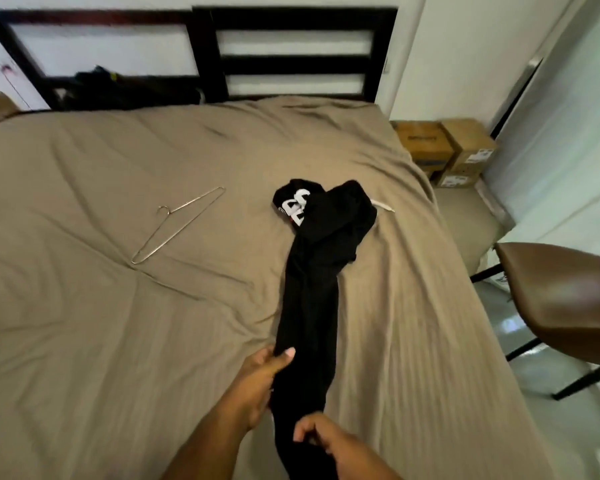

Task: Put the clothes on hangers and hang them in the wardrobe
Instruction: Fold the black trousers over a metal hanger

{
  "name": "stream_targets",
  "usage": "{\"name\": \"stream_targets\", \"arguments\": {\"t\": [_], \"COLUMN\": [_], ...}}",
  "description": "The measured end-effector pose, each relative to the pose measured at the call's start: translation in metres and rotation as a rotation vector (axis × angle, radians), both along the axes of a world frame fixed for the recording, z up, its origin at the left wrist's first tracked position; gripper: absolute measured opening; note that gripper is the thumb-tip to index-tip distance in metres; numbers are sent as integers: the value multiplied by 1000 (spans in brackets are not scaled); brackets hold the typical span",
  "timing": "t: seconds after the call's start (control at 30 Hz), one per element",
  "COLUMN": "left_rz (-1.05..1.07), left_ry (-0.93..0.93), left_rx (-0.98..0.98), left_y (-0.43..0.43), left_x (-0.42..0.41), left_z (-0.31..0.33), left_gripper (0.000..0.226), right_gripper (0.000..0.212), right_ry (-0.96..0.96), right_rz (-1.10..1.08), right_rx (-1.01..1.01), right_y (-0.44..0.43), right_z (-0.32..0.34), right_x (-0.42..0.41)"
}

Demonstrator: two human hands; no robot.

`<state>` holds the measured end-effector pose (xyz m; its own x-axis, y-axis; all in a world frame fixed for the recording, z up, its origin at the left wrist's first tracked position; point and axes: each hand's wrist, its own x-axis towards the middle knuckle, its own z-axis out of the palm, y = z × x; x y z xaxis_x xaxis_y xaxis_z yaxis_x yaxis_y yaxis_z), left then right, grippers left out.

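Stretching along the tan bedsheet, the black garment bunches at its far end, white print unreadable, near end cut off below. Left hand grips its edge; right hand pinches it nearer. Wire hanger lies well apart.

Black cloth garment with white lettering and a trace of red; khaki bed sheet faintly striped in its own tone; silver wire hanger; black slatted headboard against a white wall; brown cardboard boxes; glossy brown chair on black legs.
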<state>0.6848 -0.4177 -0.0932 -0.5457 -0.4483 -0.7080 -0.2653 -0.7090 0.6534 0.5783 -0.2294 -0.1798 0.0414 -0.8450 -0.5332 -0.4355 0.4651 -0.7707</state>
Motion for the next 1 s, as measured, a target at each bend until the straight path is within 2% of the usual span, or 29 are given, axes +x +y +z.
{"name": "stream_targets", "arguments": {"t": [0.03, 0.1, 0.2, 0.23, 0.3, 0.33, 0.4, 0.47, 0.53, 0.57, 0.63, 0.73, 0.77, 0.83, 0.9, 1.0], "left_rz": [42, 140, 270, 295, 311, 290, 211, 43, -199, -336, -602, -879, -909, -832, -588, -206], "left_ry": [3, 43, 115, 136, 206, 253, 356, 468, 495, 482, 444, 334, 251, 36, -144, -190], "left_rx": [-4, 4, -13, -47, -116, -158, -235, -277, -315, -320, -250, -112, -138, -280, -405, -412], "left_y": [5, 12, 11, 8, 4, 3, 7, 22, 43, 53, 68, 69, 64, 51, 40, 30], "left_x": [2, 4, -2, -5, -11, -17, -24, -27, -25, -20, -6, 16, 22, 28, 27, 9], "left_z": [10, 37, 88, 106, 141, 157, 188, 205, 205, 198, 182, 159, 149, 124, 101, 82], "left_gripper": [31, 24, 15, 13, 16, 22, 34, 40, 44, 46, 48, 39, 31, 21, 18, 32], "right_gripper": [42, 35, 41, 38, 32, 35, 47, 57, 65, 66, 59, 41, 38, 32, 43, 53], "right_ry": [96, -2, 65, 122, 104, 78, -78, -168, -392, -540, -691, -511, -441, -373, -358, -197], "right_rz": [4, -136, -190, -178, -188, -255, -537, -759, -824, -858, -950, -1056, -1069, -1051, -908, -560], "right_rx": [-65, -94, -283, -312, -341, -328, -310, -236, -103, -81, -102, 7, 25, -26, -99, -137], "right_y": [-11, -24, -40, -46, -50, -53, -58, -59, -59, -57, -58, -59, -59, -57, -47, -26], "right_z": [38, 125, 251, 262, 301, 310, 325, 320, 302, 296, 281, 241, 228, 205, 196, 183], "right_x": [-5, -8, -29, -31, -44, -49, -62, -73, -79, -77, -78, -72, -70, -60, -42, -21]}}
